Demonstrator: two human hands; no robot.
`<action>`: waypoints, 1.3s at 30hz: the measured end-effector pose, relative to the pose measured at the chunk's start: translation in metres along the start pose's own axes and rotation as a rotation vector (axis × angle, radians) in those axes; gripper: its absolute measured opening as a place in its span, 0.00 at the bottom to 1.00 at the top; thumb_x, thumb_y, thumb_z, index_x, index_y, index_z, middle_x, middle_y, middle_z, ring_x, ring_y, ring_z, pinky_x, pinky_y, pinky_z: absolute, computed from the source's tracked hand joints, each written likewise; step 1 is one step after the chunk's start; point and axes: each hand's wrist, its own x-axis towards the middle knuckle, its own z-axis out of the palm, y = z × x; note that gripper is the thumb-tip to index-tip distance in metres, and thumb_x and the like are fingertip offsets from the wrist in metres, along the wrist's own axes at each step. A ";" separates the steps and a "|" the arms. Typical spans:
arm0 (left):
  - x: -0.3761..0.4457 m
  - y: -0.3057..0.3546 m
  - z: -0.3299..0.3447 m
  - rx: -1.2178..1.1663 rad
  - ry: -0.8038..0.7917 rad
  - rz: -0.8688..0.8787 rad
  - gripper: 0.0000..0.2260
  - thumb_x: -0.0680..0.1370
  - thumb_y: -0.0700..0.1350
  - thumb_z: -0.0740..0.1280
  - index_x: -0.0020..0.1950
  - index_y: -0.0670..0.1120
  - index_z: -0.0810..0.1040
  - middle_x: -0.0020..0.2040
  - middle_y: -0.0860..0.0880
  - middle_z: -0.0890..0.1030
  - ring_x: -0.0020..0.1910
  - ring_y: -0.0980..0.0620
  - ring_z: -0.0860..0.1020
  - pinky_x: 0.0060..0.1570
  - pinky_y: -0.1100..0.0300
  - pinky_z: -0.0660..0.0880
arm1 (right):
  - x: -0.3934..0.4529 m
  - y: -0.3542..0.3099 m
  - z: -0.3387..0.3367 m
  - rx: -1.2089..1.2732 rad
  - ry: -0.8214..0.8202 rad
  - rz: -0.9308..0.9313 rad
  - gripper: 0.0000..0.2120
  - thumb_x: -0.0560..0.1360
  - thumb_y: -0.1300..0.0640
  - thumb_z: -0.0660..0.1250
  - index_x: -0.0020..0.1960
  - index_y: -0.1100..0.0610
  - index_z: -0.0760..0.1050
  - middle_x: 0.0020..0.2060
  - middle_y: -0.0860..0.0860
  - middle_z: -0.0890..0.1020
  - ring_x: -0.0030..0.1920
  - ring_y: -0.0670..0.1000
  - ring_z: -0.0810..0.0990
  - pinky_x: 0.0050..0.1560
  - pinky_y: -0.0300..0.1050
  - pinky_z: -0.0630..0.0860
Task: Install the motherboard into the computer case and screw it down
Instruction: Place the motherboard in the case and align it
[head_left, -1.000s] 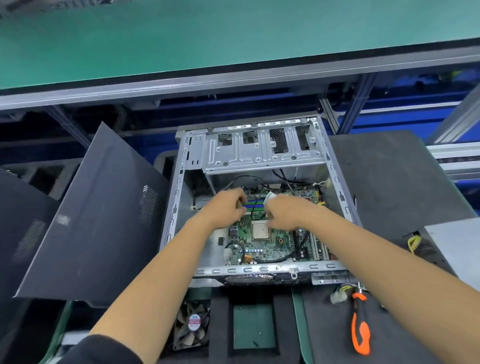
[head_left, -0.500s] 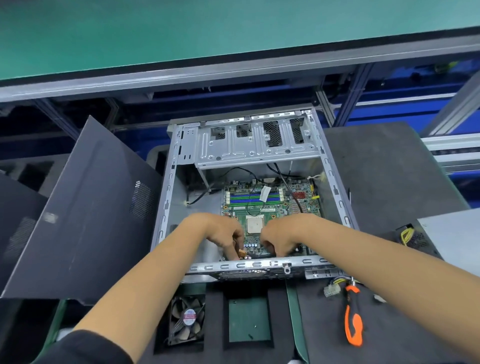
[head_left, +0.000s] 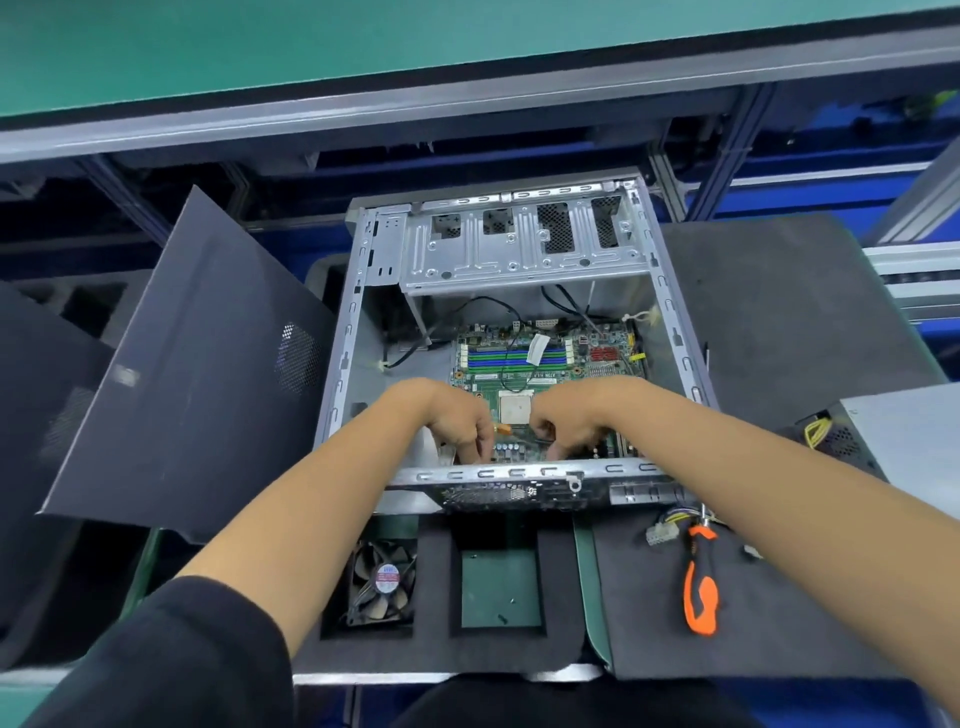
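I had the green motherboard (head_left: 524, 364) lying inside the open grey metal computer case (head_left: 675, 332). My left hand (head_left: 457, 421) and right hand (head_left: 566, 415), fingers curled, worked its near edge, though what they gripped I couldn't tell; I judged seating unfinished, then screws with the orange-handled screwdriver (head_left: 701, 582).

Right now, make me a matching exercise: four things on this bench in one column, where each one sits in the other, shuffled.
Things:
1. motherboard
2. screwdriver
3. cooling fan
4. side panel

Places:
A. in a foam cutout, near side of the case
B. inside the computer case
C. leaning left of the case
D. on the dark mat, right of the cutouts

Pairs: 1-B, 2-D, 3-A, 4-C
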 end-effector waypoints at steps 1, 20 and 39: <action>-0.001 0.000 0.001 -0.027 0.003 -0.010 0.07 0.75 0.36 0.68 0.46 0.48 0.81 0.39 0.52 0.79 0.34 0.54 0.70 0.33 0.61 0.68 | 0.001 0.002 0.001 0.019 -0.007 0.038 0.17 0.75 0.56 0.71 0.34 0.55 0.64 0.34 0.52 0.73 0.32 0.54 0.70 0.34 0.44 0.71; -0.012 0.003 0.013 0.104 0.178 0.031 0.19 0.69 0.27 0.53 0.33 0.47 0.76 0.35 0.47 0.77 0.36 0.48 0.70 0.38 0.54 0.67 | -0.019 -0.003 0.003 0.013 -0.045 -0.055 0.05 0.76 0.58 0.66 0.41 0.52 0.76 0.35 0.43 0.76 0.32 0.45 0.70 0.32 0.38 0.66; -0.007 -0.012 0.001 -0.080 0.141 -0.017 0.04 0.70 0.31 0.67 0.38 0.39 0.77 0.32 0.46 0.77 0.31 0.50 0.74 0.33 0.60 0.71 | -0.011 -0.007 0.006 -0.155 -0.063 -0.138 0.19 0.72 0.70 0.60 0.26 0.56 0.61 0.23 0.51 0.60 0.25 0.49 0.55 0.27 0.38 0.57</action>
